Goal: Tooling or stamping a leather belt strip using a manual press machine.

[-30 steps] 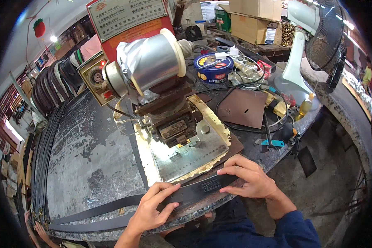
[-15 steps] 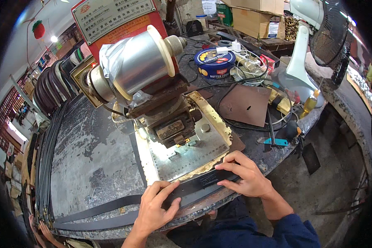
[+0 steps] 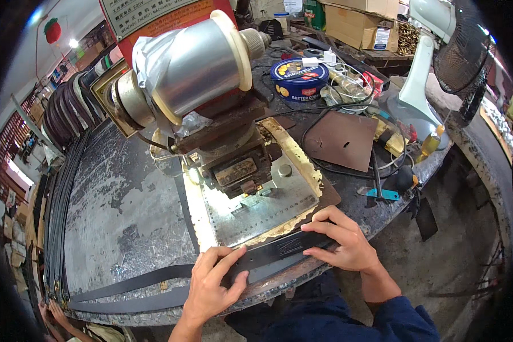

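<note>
1 dark, scuffed counter fills most of the view. On it stands 1 press machine, with 1 lit metal plate at its base. 1 pale fan with a dark cage stands at the right. 2 cardboard boxes are at the back; the lower box bears 1 white printed label, too small to read. At the left edge lies a bundle of dark straps, too crowded to count.

1 black strap lies along the near edge of the counter, just in front of the metal plate. It carries 1 stamped rectangular mark near the right hand. 2 dark runs extend left from behind the left hand; I cannot tell how they join. The 2 hands are apart from each other, each clamped on the strap, fingers at its far edge and thumb at the near side.

The machine carries 1 silver foil roll, and above it 1 printed nameplate on red, cut off by the upper edge. Smaller still: 1 brown sheet with a dark slit, 1 round blue tin with printed lettering, 1 blue-handled cutter.
</note>
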`<state>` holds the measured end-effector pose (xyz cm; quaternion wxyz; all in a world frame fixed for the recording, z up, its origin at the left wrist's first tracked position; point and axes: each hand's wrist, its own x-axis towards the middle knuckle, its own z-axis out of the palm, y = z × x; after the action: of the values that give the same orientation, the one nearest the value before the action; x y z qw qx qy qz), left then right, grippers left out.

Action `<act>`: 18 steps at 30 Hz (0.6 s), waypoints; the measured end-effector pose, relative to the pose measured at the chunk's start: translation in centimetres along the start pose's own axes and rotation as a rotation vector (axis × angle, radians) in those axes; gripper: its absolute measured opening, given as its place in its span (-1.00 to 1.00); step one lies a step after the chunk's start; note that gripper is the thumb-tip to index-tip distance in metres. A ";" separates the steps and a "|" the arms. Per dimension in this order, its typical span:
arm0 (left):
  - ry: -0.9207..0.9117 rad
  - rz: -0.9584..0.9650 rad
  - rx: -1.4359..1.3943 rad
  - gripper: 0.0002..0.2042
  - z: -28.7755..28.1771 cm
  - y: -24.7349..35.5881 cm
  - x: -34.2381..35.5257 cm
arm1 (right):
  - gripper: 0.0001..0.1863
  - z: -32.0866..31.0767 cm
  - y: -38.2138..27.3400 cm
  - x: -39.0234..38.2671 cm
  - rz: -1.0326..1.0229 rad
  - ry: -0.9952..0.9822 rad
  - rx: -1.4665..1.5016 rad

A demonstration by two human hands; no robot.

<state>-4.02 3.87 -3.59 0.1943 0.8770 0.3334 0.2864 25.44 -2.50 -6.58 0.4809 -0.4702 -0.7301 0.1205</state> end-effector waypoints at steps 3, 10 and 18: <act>-0.005 0.008 0.023 -0.52 0.1 0.2 0.1 | -0.44 -0.1 0.1 -0.2 0.013 -0.003 0.031; -0.007 -0.022 0.018 -0.51 0.0 0.2 0.1 | -0.46 0.0 0.1 0.1 0.006 -0.007 0.029; -0.002 -0.060 -0.007 -0.52 0.1 0.5 0.0 | -0.45 0.0 0.1 -0.1 0.024 0.005 0.045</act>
<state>-3.71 3.53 -3.39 0.2062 0.8661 0.3585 0.2806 25.49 -2.53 -6.74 0.4918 -0.4682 -0.7203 0.1414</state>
